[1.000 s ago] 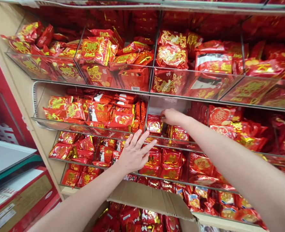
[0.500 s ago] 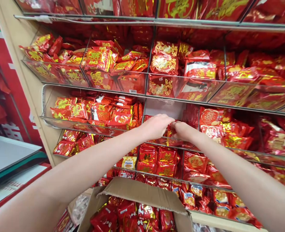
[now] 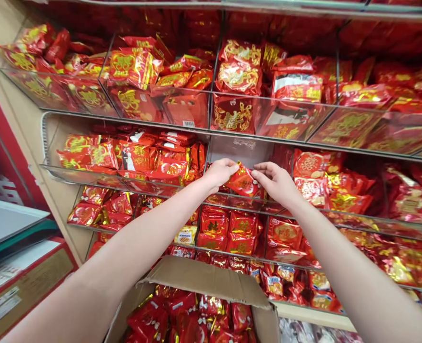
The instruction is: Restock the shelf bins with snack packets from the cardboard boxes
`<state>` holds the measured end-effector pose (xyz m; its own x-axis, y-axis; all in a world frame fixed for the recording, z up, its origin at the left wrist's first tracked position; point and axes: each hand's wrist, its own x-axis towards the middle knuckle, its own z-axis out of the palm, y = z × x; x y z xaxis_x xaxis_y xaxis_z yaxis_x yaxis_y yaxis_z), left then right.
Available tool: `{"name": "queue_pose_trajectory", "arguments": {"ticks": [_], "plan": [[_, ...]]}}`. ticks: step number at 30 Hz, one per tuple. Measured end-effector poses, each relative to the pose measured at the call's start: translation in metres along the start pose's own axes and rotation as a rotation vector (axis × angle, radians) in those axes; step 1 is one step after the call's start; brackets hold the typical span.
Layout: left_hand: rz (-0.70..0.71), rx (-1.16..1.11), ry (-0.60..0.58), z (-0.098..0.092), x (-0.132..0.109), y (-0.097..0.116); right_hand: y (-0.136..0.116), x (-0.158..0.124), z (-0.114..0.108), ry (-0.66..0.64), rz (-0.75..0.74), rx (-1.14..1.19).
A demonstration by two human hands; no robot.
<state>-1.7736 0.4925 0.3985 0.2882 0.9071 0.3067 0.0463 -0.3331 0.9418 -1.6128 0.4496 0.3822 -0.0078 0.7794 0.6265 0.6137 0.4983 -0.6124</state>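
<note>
A small red foil snack packet [image 3: 242, 181] with gold print is held tilted over the middle shelf compartment. My left hand [image 3: 221, 174] pinches its upper left corner between thumb and fingers. At the packet's right edge, my right hand [image 3: 276, 181] has its thumb and forefinger close together on the corner, its other fingers loosely curled. More red packets lie beneath in the same compartment, partly covered by my hands. Below stands an open cardboard box [image 3: 204, 281] filled with red and gold packets [image 3: 182, 312].
Clear dividers and a front lip [image 3: 154, 186] edge the shelf compartments. Packets fill the shelf above [image 3: 132, 66] and the shelf below [image 3: 214, 228]. A light tray [image 3: 11, 221] lies at the left beside the wooden shelf side [image 3: 63, 216]. The box flap rises near the lower shelves.
My hands were together low in the compartment. Now they are further apart, and the red packet shows between them. The view has shifted slightly down and closer.
</note>
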Motion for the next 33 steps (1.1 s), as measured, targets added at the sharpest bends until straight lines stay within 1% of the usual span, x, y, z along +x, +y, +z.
{"name": "queue_pose_trajectory", "arguments": {"ticks": [3,5,6,7,9,10,11,12,14,16,18,19,21,24,25,27,29,30,32,33], "plan": [[0.012,-0.060,0.069,0.002,0.001,0.001,-0.001,-0.001,0.000,-0.048,0.051,0.016],[-0.019,-0.109,0.079,0.001,-0.001,0.003,-0.004,-0.002,0.000,-0.028,0.100,0.071],[-0.059,-0.139,0.046,0.001,-0.002,0.005,-0.005,-0.003,0.000,0.005,0.124,0.114],[-0.109,-0.176,-0.012,0.000,-0.004,0.006,-0.006,-0.003,0.000,0.037,0.142,0.156],[-0.174,-0.263,-0.159,-0.002,-0.008,0.009,-0.007,-0.003,0.000,0.068,0.156,0.218],[-0.169,-0.301,-0.210,-0.002,-0.009,0.009,-0.006,-0.003,0.001,0.072,0.154,0.225],[-0.144,-0.321,-0.227,-0.003,-0.010,0.009,-0.005,-0.002,0.001,0.075,0.143,0.207],[-0.105,-0.310,-0.211,-0.003,-0.010,0.007,-0.005,-0.002,0.002,0.083,0.121,0.173],[-0.006,-0.182,-0.128,-0.002,-0.008,0.003,-0.004,-0.001,0.002,0.114,0.033,0.094],[0.108,0.014,-0.065,-0.002,-0.006,-0.002,-0.006,-0.001,0.003,0.120,-0.096,0.013],[0.222,0.179,-0.078,0.000,-0.004,-0.004,-0.010,-0.001,0.002,0.086,-0.197,-0.059],[0.250,0.222,-0.107,0.000,-0.004,-0.004,-0.011,-0.001,0.001,0.064,-0.209,-0.094],[0.220,0.222,-0.163,0.001,-0.003,-0.003,-0.011,-0.001,0.000,0.054,-0.162,-0.140],[0.066,0.160,-0.201,0.000,0.000,-0.004,-0.006,0.002,0.000,0.086,-0.051,-0.166],[0.026,0.166,-0.204,-0.001,0.002,-0.006,-0.003,0.003,0.000,0.090,-0.024,-0.167],[0.000,0.229,-0.176,-0.002,0.005,-0.009,0.001,0.004,0.001,0.073,0.021,-0.172],[0.032,0.409,-0.161,-0.002,0.006,-0.011,0.003,0.004,0.003,0.044,0.022,-0.169],[0.054,0.528,-0.174,-0.002,0.006,-0.010,0.002,0.004,0.004,0.024,0.000,-0.160],[0.075,0.757,-0.233,0.000,0.005,-0.005,0.000,0.004,0.004,-0.027,-0.038,-0.162],[0.075,0.843,-0.260,0.001,0.005,0.000,-0.001,0.005,0.004,-0.064,-0.029,-0.208]]}}
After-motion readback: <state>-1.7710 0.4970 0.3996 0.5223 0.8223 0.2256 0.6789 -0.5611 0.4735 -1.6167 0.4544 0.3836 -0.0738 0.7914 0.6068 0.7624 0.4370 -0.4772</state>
